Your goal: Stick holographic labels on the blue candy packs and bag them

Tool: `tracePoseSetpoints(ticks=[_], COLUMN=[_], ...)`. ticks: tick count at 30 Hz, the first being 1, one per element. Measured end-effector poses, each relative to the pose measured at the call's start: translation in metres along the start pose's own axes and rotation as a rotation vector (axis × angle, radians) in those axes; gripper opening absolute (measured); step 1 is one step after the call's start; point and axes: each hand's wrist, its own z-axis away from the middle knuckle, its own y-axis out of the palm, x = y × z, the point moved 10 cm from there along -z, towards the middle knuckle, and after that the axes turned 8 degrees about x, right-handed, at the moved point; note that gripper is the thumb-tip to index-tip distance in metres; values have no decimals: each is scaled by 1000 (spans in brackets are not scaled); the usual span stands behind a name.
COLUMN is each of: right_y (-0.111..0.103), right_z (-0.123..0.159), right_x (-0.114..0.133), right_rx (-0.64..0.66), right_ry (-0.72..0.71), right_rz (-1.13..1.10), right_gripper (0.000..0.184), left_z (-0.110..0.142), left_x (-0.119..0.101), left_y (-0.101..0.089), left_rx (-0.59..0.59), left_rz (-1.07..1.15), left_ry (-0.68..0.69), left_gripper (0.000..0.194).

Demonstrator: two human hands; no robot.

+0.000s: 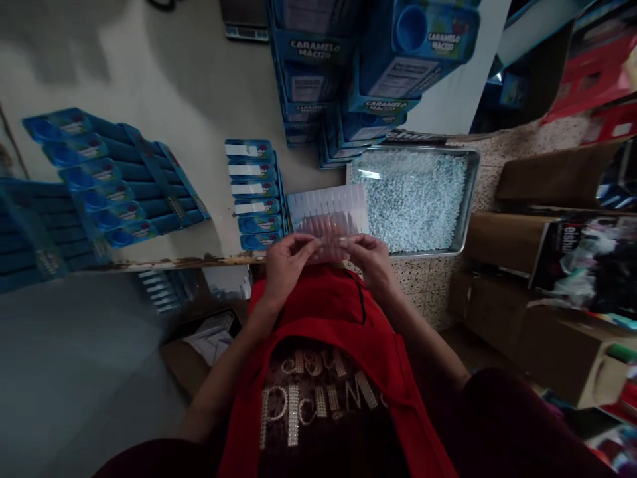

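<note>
My left hand [288, 262] and my right hand [371, 259] meet at the table's front edge. Thumbs and fingers of both pinch the ends of a clear, ribbed plastic piece [328, 242]; its exact kind is too blurred to tell. Just behind lies a white panel with a row of thin slits or ridges [328, 198]. To the left of it, several blue candy boxes [256, 188] stand in a row, some with white strips on their ends. On the right, close to my right hand, a metal tray [470, 219] holds many small pale blue pellets.
Stacks of blue boxes [318, 53] stand at the back, and more bundled blue boxes [114, 176] lie to the left. The worn table edge [164, 264] runs before me. Cardboard boxes [512, 242] line the right side; an open carton [184, 352] sits below left.
</note>
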Motion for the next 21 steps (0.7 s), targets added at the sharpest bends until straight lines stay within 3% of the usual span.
tracePoseSetpoints(ticks=[4,7,13,21], right_y=[46,73,105,138], right_z=[8,5,-18,-34], right_x=[-22,-26,-19,-15], right_rx=[84,95,-37,-110], right_ry=[9,-44,-238,-330], right_rz=[28,111,280,478], right_gripper=[29,26,27,27], left_z=[35,44,25,0], left_x=[2,-2,-19,-29], left_y=[-58,-88,-129,-165], left_rx=[-116,-168,-217,-222], left_rz=[-81,-88,-87,-157], left_ry=[-48,-54,17,59], left_gripper=[22,21,24,25])
